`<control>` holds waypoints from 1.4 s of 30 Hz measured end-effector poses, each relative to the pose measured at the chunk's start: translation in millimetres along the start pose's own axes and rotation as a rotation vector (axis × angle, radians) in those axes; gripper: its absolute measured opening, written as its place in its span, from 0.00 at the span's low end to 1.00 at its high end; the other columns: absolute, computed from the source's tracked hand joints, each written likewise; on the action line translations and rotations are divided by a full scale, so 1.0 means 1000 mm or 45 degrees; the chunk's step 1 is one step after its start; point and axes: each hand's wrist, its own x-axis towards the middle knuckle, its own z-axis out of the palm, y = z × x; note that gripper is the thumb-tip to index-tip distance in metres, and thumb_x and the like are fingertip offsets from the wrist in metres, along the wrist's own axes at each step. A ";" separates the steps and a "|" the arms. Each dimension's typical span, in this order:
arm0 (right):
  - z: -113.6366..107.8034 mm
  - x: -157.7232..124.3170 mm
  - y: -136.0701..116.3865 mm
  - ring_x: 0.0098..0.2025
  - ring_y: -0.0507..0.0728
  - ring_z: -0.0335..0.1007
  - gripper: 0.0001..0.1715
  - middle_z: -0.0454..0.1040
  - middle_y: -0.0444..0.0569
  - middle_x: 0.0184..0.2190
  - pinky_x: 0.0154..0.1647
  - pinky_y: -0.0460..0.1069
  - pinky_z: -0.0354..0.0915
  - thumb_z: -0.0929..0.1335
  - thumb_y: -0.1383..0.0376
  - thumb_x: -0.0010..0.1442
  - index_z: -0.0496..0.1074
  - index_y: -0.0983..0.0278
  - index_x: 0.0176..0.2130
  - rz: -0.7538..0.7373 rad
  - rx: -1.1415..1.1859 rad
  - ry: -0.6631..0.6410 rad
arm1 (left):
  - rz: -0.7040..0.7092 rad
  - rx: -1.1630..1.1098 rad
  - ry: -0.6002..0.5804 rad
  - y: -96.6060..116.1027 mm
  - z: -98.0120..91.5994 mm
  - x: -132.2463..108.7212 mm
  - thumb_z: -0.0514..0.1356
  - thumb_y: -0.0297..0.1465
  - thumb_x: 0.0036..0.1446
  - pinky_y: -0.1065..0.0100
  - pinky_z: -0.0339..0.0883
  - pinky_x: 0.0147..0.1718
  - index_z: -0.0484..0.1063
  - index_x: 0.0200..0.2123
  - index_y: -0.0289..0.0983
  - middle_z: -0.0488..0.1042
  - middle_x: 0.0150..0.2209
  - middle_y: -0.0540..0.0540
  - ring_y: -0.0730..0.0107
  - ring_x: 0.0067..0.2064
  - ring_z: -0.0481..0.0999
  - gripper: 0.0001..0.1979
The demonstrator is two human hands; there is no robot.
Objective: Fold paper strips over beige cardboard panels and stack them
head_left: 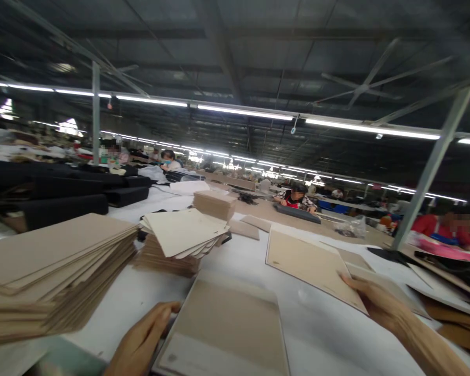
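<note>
A flat tan board [227,324] with a paler band along its near end is directly in front of me. My left hand [143,337] is at its left edge, fingers closed against the side; the fingertips are partly hidden. To the right, my right hand [370,297] grips a second tan board [303,261] by its near right corner, thumb on top and the other fingers underneath. That board is tilted above the white table surface [309,334]. Left of the boards stands a stack of brown boards [166,256] topped with fanned cream sheets [184,230].
A large pile of tan boards [62,256] fills the left side, with black folded material [62,203] behind it. Brown sheets [458,324] lie at the right edge. Across the table, a person [295,198] handles a dark panel [297,213]. A post [433,172] rises at right.
</note>
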 end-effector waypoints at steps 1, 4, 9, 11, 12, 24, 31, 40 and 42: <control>0.010 -0.018 0.003 0.40 0.68 0.75 0.28 0.78 0.61 0.36 0.42 0.58 0.71 0.74 0.67 0.41 0.71 0.69 0.44 0.061 0.026 -0.078 | 0.017 -0.003 -0.007 0.002 -0.001 -0.002 0.46 0.52 0.53 0.68 0.68 0.41 0.73 0.41 0.41 0.71 0.24 0.50 0.66 0.32 0.71 0.27; 0.042 -0.066 0.020 0.42 0.68 0.74 0.32 0.78 0.59 0.39 0.44 0.58 0.70 0.75 0.64 0.40 0.70 0.64 0.46 0.185 0.049 -0.293 | 0.035 -0.041 -0.020 0.010 -0.004 -0.007 0.44 0.50 0.55 0.66 0.66 0.42 0.71 0.46 0.40 0.71 0.28 0.49 0.66 0.34 0.71 0.28; 0.090 -0.111 0.054 0.42 0.67 0.74 0.34 0.78 0.59 0.38 0.45 0.57 0.69 0.74 0.56 0.40 0.71 0.65 0.47 0.207 0.022 -0.465 | 0.039 -0.074 -0.085 0.021 -0.008 -0.015 0.42 0.48 0.58 0.64 0.64 0.46 0.69 0.49 0.39 0.71 0.29 0.48 0.65 0.37 0.70 0.28; 0.102 -0.115 0.065 0.42 0.67 0.74 0.37 0.79 0.59 0.38 0.45 0.57 0.69 0.74 0.54 0.39 0.70 0.66 0.47 0.199 0.050 -0.461 | 0.059 -0.082 -0.093 0.023 -0.010 -0.017 0.42 0.48 0.58 0.63 0.62 0.49 0.69 0.50 0.39 0.73 0.32 0.47 0.64 0.41 0.70 0.28; 0.106 -0.114 0.069 0.41 0.67 0.74 0.38 0.79 0.59 0.37 0.44 0.56 0.69 0.74 0.54 0.38 0.70 0.67 0.48 0.191 0.058 -0.453 | 0.072 -0.089 -0.095 0.023 -0.010 -0.017 0.42 0.48 0.58 0.62 0.61 0.50 0.69 0.50 0.39 0.74 0.35 0.46 0.64 0.43 0.70 0.28; 0.124 -0.105 0.083 0.39 0.65 0.75 0.34 0.79 0.60 0.33 0.43 0.54 0.69 0.74 0.53 0.39 0.72 0.71 0.42 0.116 -0.029 -0.529 | 0.074 -0.113 -0.114 0.016 -0.010 -0.016 0.43 0.48 0.58 0.59 0.57 0.56 0.70 0.50 0.40 0.74 0.48 0.45 0.61 0.50 0.70 0.27; 0.122 -0.090 0.097 0.33 0.59 0.74 0.31 0.78 0.55 0.32 0.29 0.50 0.67 0.72 0.48 0.38 0.70 0.66 0.37 -0.038 -0.284 -0.349 | 0.097 -0.075 -0.092 0.010 -0.008 -0.012 0.45 0.49 0.56 0.59 0.58 0.56 0.72 0.46 0.40 0.76 0.44 0.46 0.59 0.52 0.69 0.27; 0.113 -0.083 0.099 0.26 0.54 0.62 0.28 0.67 0.45 0.22 0.24 0.47 0.52 0.65 0.46 0.48 0.71 0.66 0.36 -0.377 -1.055 -0.183 | 0.142 -0.061 -0.100 0.002 -0.004 -0.008 0.46 0.50 0.55 0.55 0.51 0.61 0.73 0.45 0.40 0.72 0.50 0.45 0.59 0.56 0.66 0.27; 0.112 -0.086 0.095 0.28 0.55 0.64 0.28 0.69 0.46 0.24 0.26 0.48 0.53 0.64 0.48 0.50 0.71 0.67 0.41 -0.380 -1.218 -0.133 | 0.144 -0.044 -0.106 0.003 -0.003 -0.006 0.46 0.50 0.55 0.54 0.53 0.60 0.73 0.45 0.40 0.72 0.50 0.44 0.58 0.55 0.67 0.27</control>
